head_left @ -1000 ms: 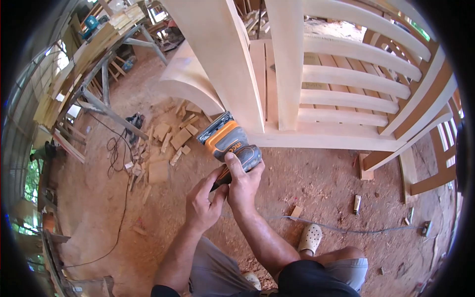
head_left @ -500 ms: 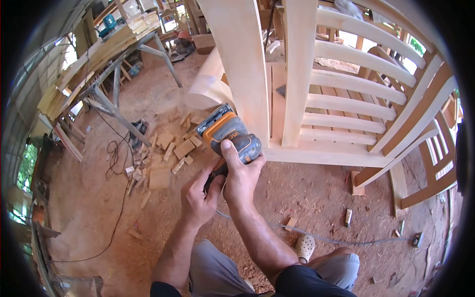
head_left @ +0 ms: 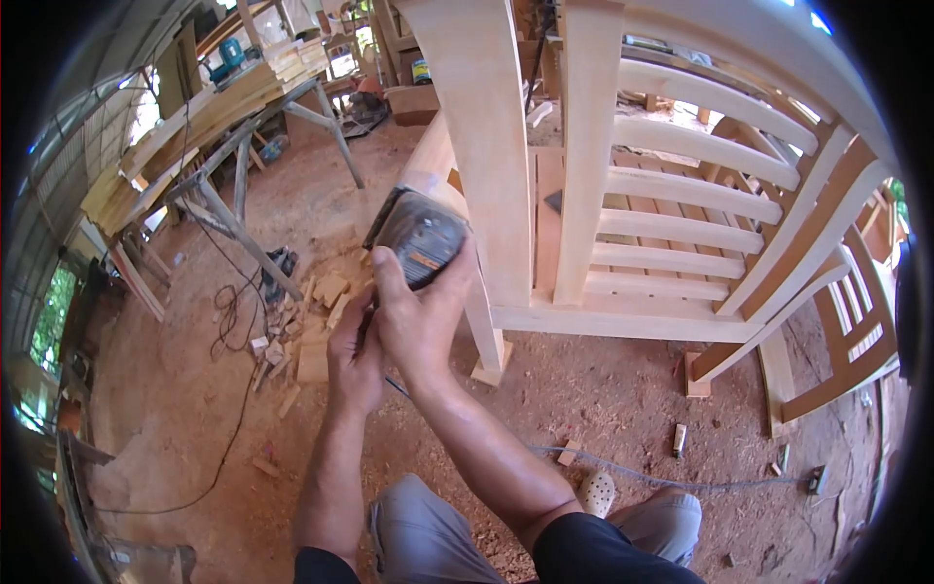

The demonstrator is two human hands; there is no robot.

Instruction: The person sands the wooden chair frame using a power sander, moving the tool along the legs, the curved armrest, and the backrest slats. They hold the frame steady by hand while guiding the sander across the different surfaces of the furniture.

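A dusty black-and-orange electric sander [head_left: 418, 238] is held tilted against the left side of a broad pale wooden post [head_left: 486, 165]. My right hand [head_left: 418, 316] is wrapped around its body from above and behind. Beneath it, my left hand [head_left: 355, 360] is closed at the sander's rear end, with its fingers partly hidden behind my right hand. The sanding pad faces away from me, and its contact with the wood cannot be seen. The post belongs to a pale wooden bench frame [head_left: 623, 319] with curved slats [head_left: 681, 209].
Scrap wood blocks [head_left: 311, 355] litter the dirt floor at left, near a black cord [head_left: 229, 438]. Behind them stands a trestle table [head_left: 195, 127] stacked with boards. A grey cable [head_left: 662, 479] runs right to a socket box [head_left: 817, 479]. Another slatted wooden piece [head_left: 846, 350] stands at far right.
Both hands have moved left and slightly upward with the sander. The sander has turned, so its dark back now faces me. The view has shifted slightly, showing the post's foot.
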